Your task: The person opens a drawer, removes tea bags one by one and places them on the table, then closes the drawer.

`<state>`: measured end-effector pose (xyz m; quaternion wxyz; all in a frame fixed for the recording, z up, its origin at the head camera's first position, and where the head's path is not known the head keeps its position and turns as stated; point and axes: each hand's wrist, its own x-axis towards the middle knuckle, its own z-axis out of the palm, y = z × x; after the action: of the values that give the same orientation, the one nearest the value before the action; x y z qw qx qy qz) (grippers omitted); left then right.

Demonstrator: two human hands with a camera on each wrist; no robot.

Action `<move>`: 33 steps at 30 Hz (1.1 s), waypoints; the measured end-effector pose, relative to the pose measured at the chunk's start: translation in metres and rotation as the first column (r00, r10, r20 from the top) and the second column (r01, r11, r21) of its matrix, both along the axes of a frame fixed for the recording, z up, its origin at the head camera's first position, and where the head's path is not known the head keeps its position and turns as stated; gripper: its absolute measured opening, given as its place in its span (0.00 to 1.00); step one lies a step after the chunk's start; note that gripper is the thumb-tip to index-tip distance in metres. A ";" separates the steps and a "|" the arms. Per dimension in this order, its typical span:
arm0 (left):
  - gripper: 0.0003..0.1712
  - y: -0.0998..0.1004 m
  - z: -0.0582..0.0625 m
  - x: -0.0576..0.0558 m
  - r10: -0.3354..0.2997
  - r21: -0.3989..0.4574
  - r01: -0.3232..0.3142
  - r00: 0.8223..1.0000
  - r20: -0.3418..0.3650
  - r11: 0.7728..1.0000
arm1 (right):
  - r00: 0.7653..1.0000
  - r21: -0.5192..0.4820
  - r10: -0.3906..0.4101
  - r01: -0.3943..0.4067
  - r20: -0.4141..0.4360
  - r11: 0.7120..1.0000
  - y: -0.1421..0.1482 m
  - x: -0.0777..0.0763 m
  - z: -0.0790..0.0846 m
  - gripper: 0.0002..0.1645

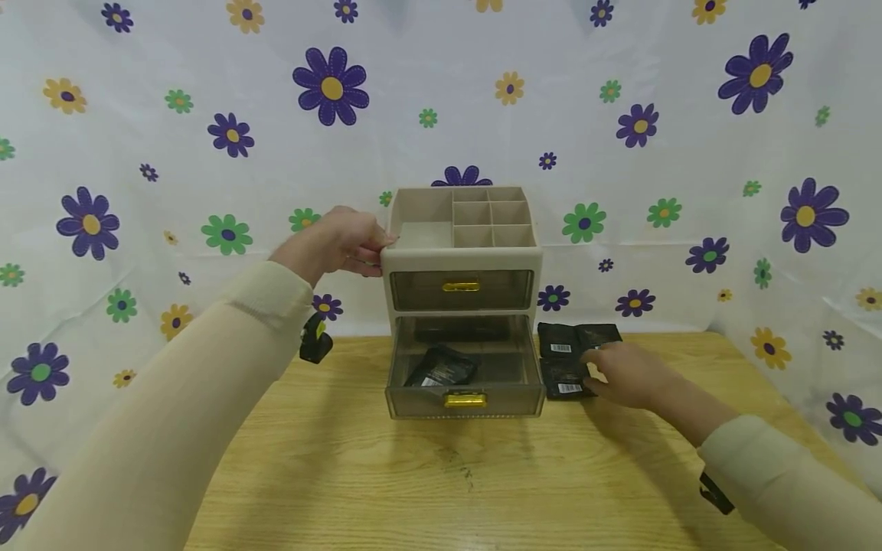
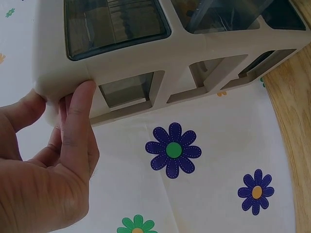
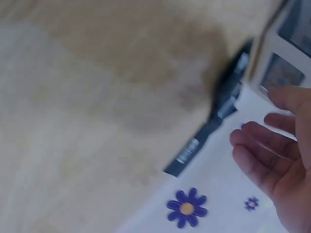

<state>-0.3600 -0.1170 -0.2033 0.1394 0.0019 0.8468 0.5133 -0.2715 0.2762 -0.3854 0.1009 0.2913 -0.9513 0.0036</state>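
A beige desktop drawer organizer (image 1: 462,259) stands in the middle of the table. My left hand (image 1: 351,237) holds its upper left corner, and in the left wrist view the thumb and fingers (image 2: 80,107) pinch the edge of the frame. The lower clear drawer (image 1: 423,402), with a gold handle, is pulled out; a black sachet (image 1: 441,367) lies inside at the left. Right of the organizer, several flat black sachets (image 1: 560,342) with white barcode labels lie together. My right hand (image 1: 630,375) hovers over their right side, fingers loosely bent and holding nothing in the right wrist view.
Above the pulled-out drawer, the upper drawer (image 1: 420,291) is closed. The organizer's top has one large compartment (image 1: 427,232) and several small ones. Behind the wooden table (image 1: 441,490) hangs a white cloth (image 1: 400,153) with printed flowers.
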 end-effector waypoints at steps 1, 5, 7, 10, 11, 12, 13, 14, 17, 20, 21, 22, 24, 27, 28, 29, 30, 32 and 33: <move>0.17 0.000 0.000 0.000 -0.001 -0.003 0.001 1.000 0.001 1.000 | 0.999 -0.016 0.012 -0.012 -0.040 1.000 0.000 0.000 0.006 0.13; 0.17 0.000 0.000 0.001 -0.004 -0.005 0.004 1.000 -0.002 1.000 | 0.985 -0.090 -0.006 -0.010 -0.173 0.996 -0.007 0.004 0.032 0.08; 0.17 0.001 0.000 0.001 -0.005 0.000 0.005 1.000 -0.005 1.000 | 0.979 -0.149 -0.043 0.013 -0.199 0.989 -0.014 0.008 0.046 0.08; 0.17 0.000 0.000 0.001 -0.005 -0.003 0.005 1.000 -0.007 1.000 | 0.972 -0.249 -0.058 -0.001 -0.229 0.969 -0.030 0.015 0.063 0.08; 0.17 0.000 0.000 0.000 -0.004 -0.002 0.004 1.000 -0.006 1.000 | 0.967 -0.275 -0.046 -0.025 -0.250 0.961 -0.036 0.017 0.067 0.07; 0.17 -0.001 0.000 0.000 -0.001 0.001 0.001 1.000 -0.005 1.000 | 0.961 -0.292 -0.026 -0.058 -0.276 0.955 -0.043 0.019 0.071 0.07; 0.17 -0.001 0.000 0.000 -0.001 0.001 0.001 1.000 -0.004 1.000 | 0.953 -0.301 0.000 -0.095 -0.303 0.949 -0.050 0.022 0.074 0.06; 0.17 -0.001 0.000 0.000 -0.001 0.001 0.001 1.000 -0.004 1.000 | 0.944 -0.303 0.027 -0.132 -0.328 0.944 -0.056 0.025 0.077 0.06; 0.17 -0.001 0.000 0.000 -0.002 0.006 0.002 1.000 -0.004 1.000 | 0.918 -0.282 0.110 -0.228 -0.380 0.932 -0.077 0.032 0.081 0.04; 0.17 -0.001 0.000 0.001 -0.005 0.003 0.005 1.000 -0.007 1.000 | 0.908 -0.279 0.163 -0.283 -0.385 0.918 -0.096 0.038 0.081 0.03; 0.17 -0.001 0.000 0.001 -0.005 0.003 0.005 1.000 -0.007 1.000 | 0.908 -0.282 0.176 -0.295 -0.381 0.913 -0.102 0.039 0.081 0.04; 0.17 -0.001 0.000 0.001 -0.007 0.002 0.007 1.000 -0.007 1.000 | 0.910 -0.291 0.181 -0.300 -0.374 0.909 -0.108 0.039 0.080 0.04; 0.17 0.000 0.001 0.002 -0.009 0.001 0.009 1.000 -0.011 1.000 | 0.914 -0.308 0.190 -0.308 -0.357 0.900 -0.119 0.040 0.078 0.06; 0.16 0.001 0.001 0.002 -0.013 0.002 0.014 1.000 -0.013 1.000 | 0.924 -0.312 0.196 -0.303 -0.329 0.900 -0.134 0.038 0.073 0.07; 0.16 0.001 0.001 0.002 -0.013 0.003 0.013 1.000 -0.014 1.000 | 0.927 -0.311 0.199 -0.300 -0.319 0.902 -0.139 0.038 0.071 0.08; 0.16 0.001 0.001 0.001 -0.013 0.003 0.013 1.000 -0.014 1.000 | 0.929 -0.308 0.205 -0.302 -0.309 0.902 -0.144 0.037 0.069 0.08; 0.16 0.001 0.001 0.001 -0.010 0.006 0.010 1.000 -0.012 1.000 | 0.933 -0.304 0.206 -0.295 -0.294 0.906 -0.149 0.035 0.068 0.08; 0.16 0.000 0.000 0.001 -0.004 0.009 0.004 1.000 -0.007 1.000 | 0.946 -0.293 0.214 -0.282 -0.243 0.914 -0.159 0.032 0.066 0.09; 0.16 0.000 0.000 0.000 -0.002 0.011 0.002 1.000 -0.005 1.000 | 0.954 -0.286 0.214 -0.269 -0.208 0.920 -0.165 0.030 0.066 0.10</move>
<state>-0.3596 -0.1174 -0.2032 0.1376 0.0046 0.8444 0.5177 -0.2412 0.1114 -0.3197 0.2264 0.3863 -0.8831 0.1405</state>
